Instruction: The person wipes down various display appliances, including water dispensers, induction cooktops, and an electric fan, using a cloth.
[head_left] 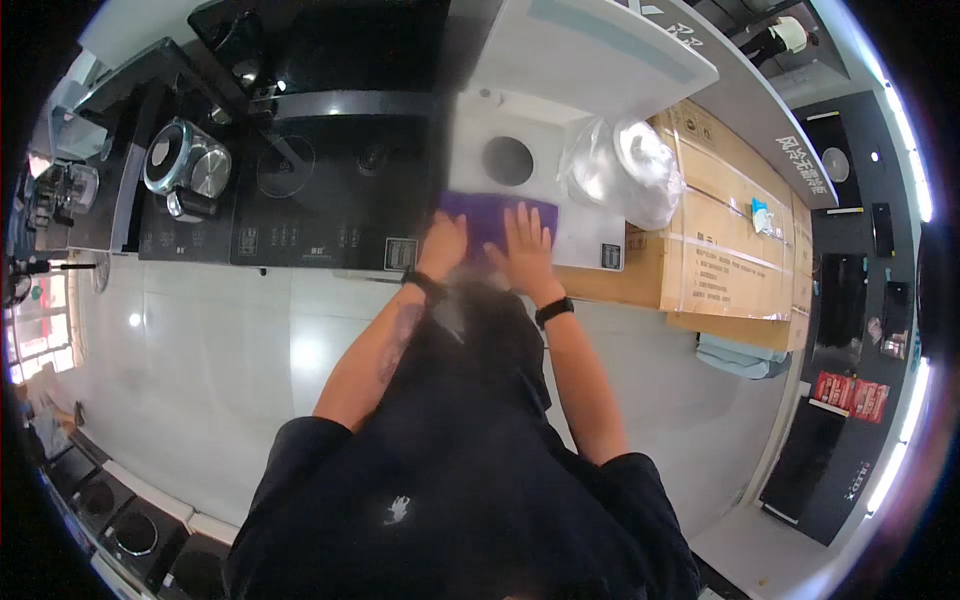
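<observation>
Your purple cloth [484,212] lies on the near part of the white top [592,232]. Your right hand [525,252] is flat on the right part of the cloth, with its fingers spread out and not holding on. Your left hand [443,245] is down at the cloth's left end, but I cannot tell if it pinches the cloth or just presses it. A dark round spot [508,161] is just past the cloth. Left of the cloth is a black stove top [345,185]; right of it sits a clear plastic bag [655,190].
</observation>
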